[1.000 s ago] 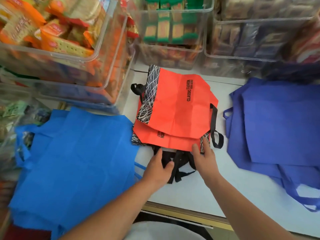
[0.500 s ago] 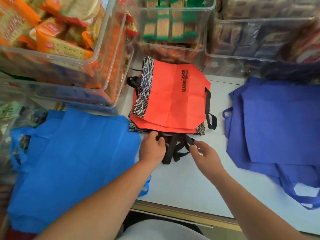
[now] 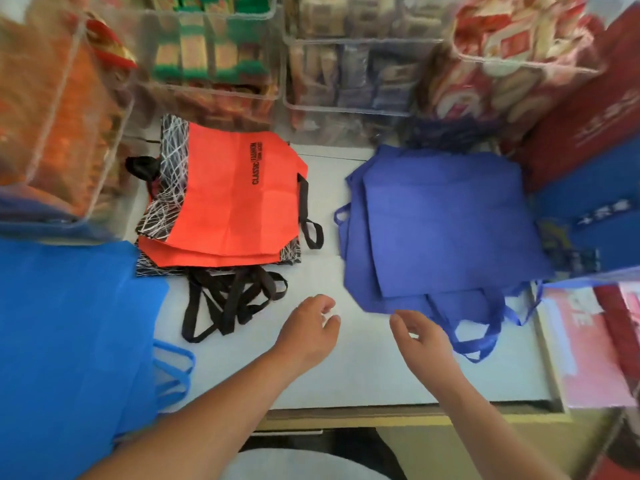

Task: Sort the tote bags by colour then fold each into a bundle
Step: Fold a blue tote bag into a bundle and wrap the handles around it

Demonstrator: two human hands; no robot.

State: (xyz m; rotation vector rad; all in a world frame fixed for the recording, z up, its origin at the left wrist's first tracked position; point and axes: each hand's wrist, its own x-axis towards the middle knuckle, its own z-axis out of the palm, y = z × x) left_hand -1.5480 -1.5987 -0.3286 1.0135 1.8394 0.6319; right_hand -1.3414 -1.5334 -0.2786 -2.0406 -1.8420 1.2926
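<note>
A stack of orange tote bags (image 3: 239, 202) with black-and-white patterned sides lies at the back left of the white table (image 3: 346, 368), their black handles (image 3: 228, 299) tangled in front. A pile of purple-blue tote bags (image 3: 443, 223) lies to the right, handles trailing toward me. Bright blue tote bags (image 3: 69, 341) cover the left edge. My left hand (image 3: 308, 327) hovers over bare table between the orange and purple piles, fingers loosely curled, holding nothing. My right hand (image 3: 419, 337) hovers by the near corner of the purple pile, fingers relaxed and empty.
Clear plastic bins of packaged snacks (image 3: 214, 53) line the back and left of the table. Red and blue printed bags (image 3: 595, 161) stand at the right. A pink printed sheet (image 3: 588, 344) lies beyond the table's right edge.
Both hands let go of the orange bags' black handles and moved right and toward me. The view has swung right, bringing the purple pile closer to centre.
</note>
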